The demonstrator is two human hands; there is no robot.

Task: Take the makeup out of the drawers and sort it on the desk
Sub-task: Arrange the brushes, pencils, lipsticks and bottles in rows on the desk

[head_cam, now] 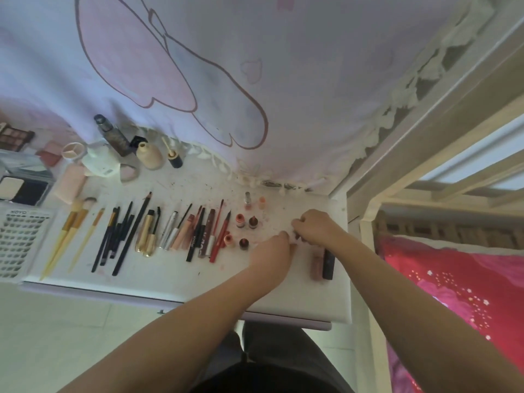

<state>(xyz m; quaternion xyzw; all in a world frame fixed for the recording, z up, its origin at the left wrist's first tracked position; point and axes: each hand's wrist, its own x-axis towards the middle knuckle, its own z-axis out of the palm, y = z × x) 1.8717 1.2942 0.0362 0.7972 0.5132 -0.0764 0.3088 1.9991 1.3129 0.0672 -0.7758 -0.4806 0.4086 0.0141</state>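
- White desk (181, 282) under me, smeared and speckled with reddish crumbs, already carries most of the makeup in rows, so I judge the sorting to be well along.
- Far left lie the lash tray (19, 245) and the compacts (24, 188); behind them stand the bottles (149, 154) and a pale jar (100, 161).
- Next come the gold-handled brushes (71, 231), then the dark pencils (122, 236), then the mascaras and lip tubes (184, 231), all lying roughly parallel and pointing away from me.
- Just to the right of those stand the small round pots (246, 222), orange and brown, in a loose cluster, near but apart from my hands.
- My left hand (273, 246) and right hand (316, 226) meet over the right end of the desk, fingers curled down together around something small.
- What that small thing is I cannot tell: my knuckles cover it, and only a hint of something pale shows between the hands.
- So the grip reads as closed, fingertips bunched, with the held item hidden.
- Beside my right wrist lie two lip gloss tubes (323, 262), one pinkish and one dark, side by side and touching.
- My judgement of the step: I am handling one small piece, perhaps opening or closing it, before placing it.
- The next move calls for freeing one hand, seeing what kind of thing it is, and setting it with its like, the pots or the tubes, without knocking the upright pots over.
- No drawers show from here, so I cannot say whether more remains inside.
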